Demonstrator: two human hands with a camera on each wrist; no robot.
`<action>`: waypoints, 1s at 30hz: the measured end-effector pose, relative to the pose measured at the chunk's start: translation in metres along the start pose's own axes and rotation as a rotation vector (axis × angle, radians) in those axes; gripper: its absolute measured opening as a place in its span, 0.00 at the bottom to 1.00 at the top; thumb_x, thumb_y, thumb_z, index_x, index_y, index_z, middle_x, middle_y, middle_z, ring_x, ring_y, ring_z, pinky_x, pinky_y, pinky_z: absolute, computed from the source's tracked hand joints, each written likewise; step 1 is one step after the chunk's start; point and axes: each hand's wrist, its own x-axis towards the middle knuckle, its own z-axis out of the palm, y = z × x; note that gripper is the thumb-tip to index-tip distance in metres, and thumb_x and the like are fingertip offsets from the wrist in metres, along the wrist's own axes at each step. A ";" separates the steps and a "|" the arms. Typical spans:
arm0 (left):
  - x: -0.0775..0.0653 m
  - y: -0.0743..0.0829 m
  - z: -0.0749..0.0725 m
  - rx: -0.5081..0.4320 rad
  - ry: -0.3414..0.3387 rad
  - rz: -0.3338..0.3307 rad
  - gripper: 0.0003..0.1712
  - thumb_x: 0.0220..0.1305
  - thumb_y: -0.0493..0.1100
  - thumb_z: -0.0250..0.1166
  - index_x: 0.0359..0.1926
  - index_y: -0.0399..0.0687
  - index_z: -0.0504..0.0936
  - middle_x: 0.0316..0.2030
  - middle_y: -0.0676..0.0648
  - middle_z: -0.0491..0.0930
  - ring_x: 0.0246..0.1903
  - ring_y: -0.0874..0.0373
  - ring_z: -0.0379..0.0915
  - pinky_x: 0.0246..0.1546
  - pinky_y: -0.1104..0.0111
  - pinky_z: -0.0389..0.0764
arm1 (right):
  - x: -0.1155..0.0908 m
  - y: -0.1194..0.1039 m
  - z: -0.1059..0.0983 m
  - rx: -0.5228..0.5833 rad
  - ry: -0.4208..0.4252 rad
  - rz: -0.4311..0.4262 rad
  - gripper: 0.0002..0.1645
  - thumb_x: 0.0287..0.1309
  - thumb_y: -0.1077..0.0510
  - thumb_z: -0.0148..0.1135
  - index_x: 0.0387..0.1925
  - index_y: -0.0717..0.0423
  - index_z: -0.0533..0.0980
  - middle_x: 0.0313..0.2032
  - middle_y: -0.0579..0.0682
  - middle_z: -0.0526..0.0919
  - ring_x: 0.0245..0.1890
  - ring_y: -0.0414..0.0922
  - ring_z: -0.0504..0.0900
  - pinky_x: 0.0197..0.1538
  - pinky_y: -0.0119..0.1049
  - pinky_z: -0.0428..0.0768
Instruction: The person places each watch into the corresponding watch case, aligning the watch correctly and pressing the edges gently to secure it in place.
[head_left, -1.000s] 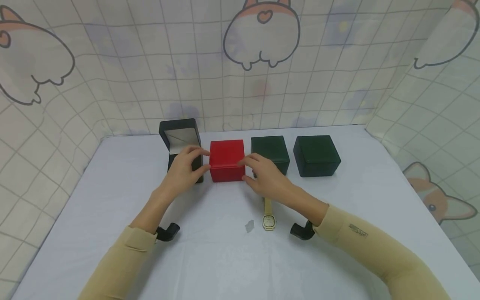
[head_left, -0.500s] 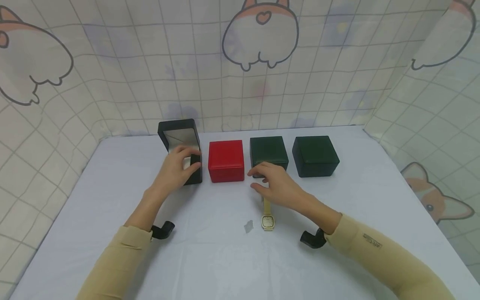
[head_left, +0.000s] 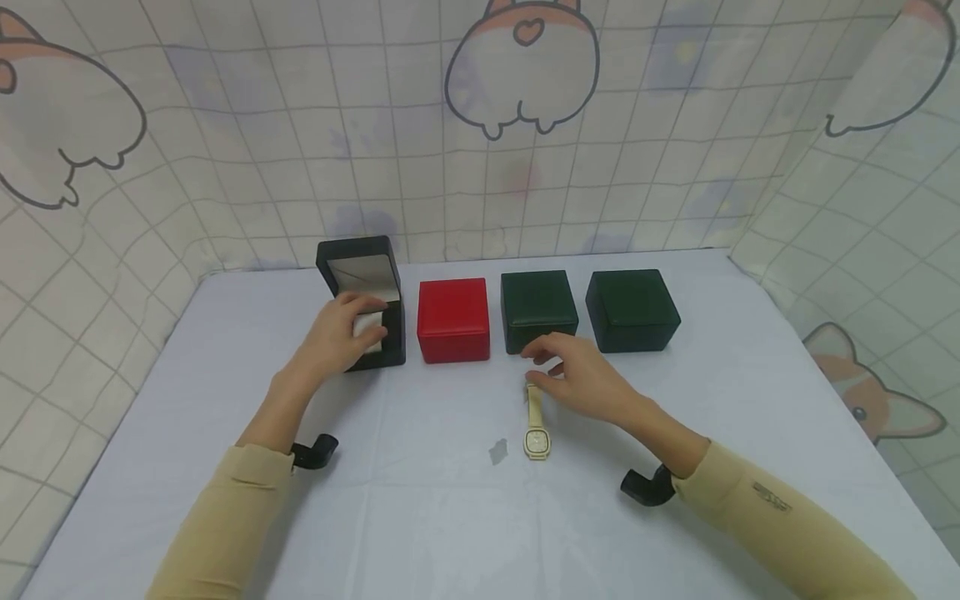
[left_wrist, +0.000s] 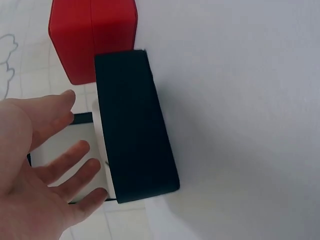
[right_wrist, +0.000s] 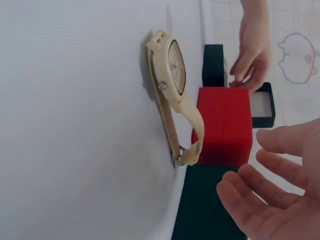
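Observation:
At the left of the row stands an open black watch box (head_left: 393, 343), its lid tipped back and a pale cushion (left_wrist: 102, 150) inside. My left hand (head_left: 330, 335) hovers over this box with fingers loosely spread and nothing held. A closed red box (head_left: 453, 321) sits just right of it. A cream wristwatch (head_left: 536, 443) lies on the table, strap buckled into a loop and dial facing up in the head view. Above the strap end, in front of the nearer dark green box (head_left: 538, 300), is my right hand (head_left: 577, 375), fingers relaxed around nothing.
Another closed dark green box (head_left: 632, 308) ends the row on the right. A small grey patch (head_left: 498, 452) shows on the white tablecloth (head_left: 435, 533). Behind the boxes rises a grid-patterned cloth backdrop (head_left: 300, 167) with cartoon animals.
Both hands have left the red box's sides. The left moved left over the open black box; the right moved right and nearer, to above the watch strap. The boxes look unmoved.

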 end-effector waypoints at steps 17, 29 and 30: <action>0.001 -0.016 -0.015 0.038 -0.095 -0.020 0.26 0.69 0.42 0.69 0.65 0.38 0.77 0.63 0.32 0.71 0.65 0.35 0.63 0.67 0.41 0.65 | -0.017 0.023 0.000 0.154 -0.026 0.139 0.24 0.64 0.63 0.69 0.59 0.65 0.74 0.48 0.55 0.84 0.48 0.49 0.83 0.53 0.46 0.84; 0.003 -0.021 -0.017 0.083 -0.179 -0.079 0.34 0.68 0.48 0.70 0.69 0.36 0.72 0.67 0.29 0.64 0.67 0.32 0.58 0.67 0.38 0.63 | -0.023 0.029 0.005 0.317 -0.098 0.283 0.30 0.64 0.61 0.70 0.61 0.66 0.67 0.48 0.53 0.84 0.45 0.47 0.84 0.48 0.38 0.82; 0.003 -0.021 -0.017 0.087 -0.186 -0.079 0.35 0.68 0.48 0.70 0.69 0.36 0.72 0.68 0.29 0.64 0.67 0.32 0.58 0.67 0.38 0.63 | -0.023 0.029 0.005 0.334 -0.105 0.294 0.30 0.63 0.61 0.70 0.61 0.65 0.68 0.48 0.53 0.84 0.44 0.47 0.84 0.47 0.38 0.82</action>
